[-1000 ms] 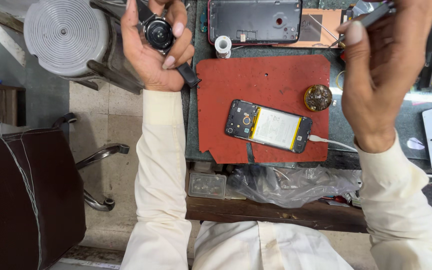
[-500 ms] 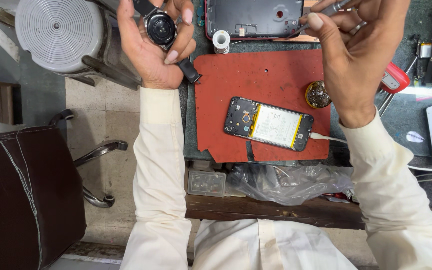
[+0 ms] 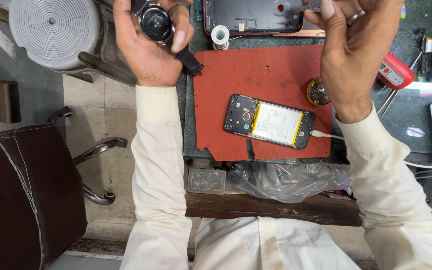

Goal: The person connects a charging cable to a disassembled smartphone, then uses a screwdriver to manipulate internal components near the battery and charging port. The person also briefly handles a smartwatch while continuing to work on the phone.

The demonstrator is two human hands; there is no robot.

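We see the left hand [image 3: 148, 47] raised near the top of the view, its fingers curled around a round black watch [image 3: 156, 22], thumb on one side and fingertips on the other; a black strap [image 3: 188, 61] hangs from the watch below the palm. The right hand [image 3: 353, 50] is also raised, a ring on one finger, and its fingers pinch a thin metal tool [image 3: 310, 6] at the upper edge, of which we can make out only a short part. Both hands hover above a red mat [image 3: 256, 70] on the bench. On the mat lies an opened phone [image 3: 268, 121], back off, its pale battery showing, with a white cable [image 3: 323, 134] plugged into its right end. A small round tin [image 3: 318, 92] sits on the mat just beside the right wrist. Beyond the mat lie a dark back cover [image 3: 253, 15] and a white spool [image 3: 220, 36]. A red device [image 3: 395, 71] lies right of the hand, and a clear bag [image 3: 286, 180] rests at the bench's near edge.
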